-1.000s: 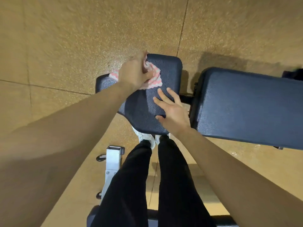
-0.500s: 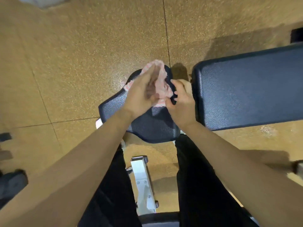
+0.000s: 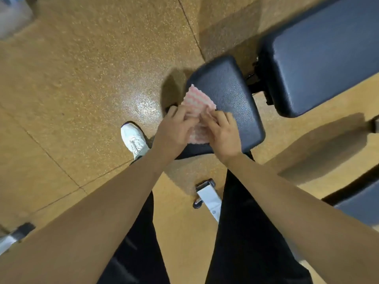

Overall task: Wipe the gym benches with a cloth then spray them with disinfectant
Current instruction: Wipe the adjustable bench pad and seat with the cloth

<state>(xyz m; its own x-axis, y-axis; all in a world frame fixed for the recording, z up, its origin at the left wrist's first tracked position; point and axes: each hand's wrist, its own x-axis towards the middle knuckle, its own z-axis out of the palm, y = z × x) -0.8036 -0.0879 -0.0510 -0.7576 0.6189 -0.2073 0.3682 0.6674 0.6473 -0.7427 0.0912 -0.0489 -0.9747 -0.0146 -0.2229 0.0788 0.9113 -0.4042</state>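
Observation:
A pink-and-white checked cloth [image 3: 195,103] lies on the near-left part of the small dark seat pad [image 3: 227,93] of a gym bench. My left hand [image 3: 174,130] and my right hand [image 3: 221,134] both hold the cloth's near edge, fingers pinched on it, close side by side. The long dark back pad [image 3: 320,58] of the same bench stretches to the upper right, separated from the seat pad by a gap with a black hinge. No spray bottle is in view.
Speckled tan floor [image 3: 92,78] surrounds the bench. My white shoe [image 3: 134,140] stands left of the seat pad. A white metal frame foot [image 3: 209,196] sits between my black-trousered legs. Another dark pad [image 3: 361,199] shows at the right edge, a grey bar [image 3: 14,236] at the lower left.
The view has swung, so the bench now sits further right. The cloth came from the pad's far end to its near-left side, and both hands now grip its near edge.

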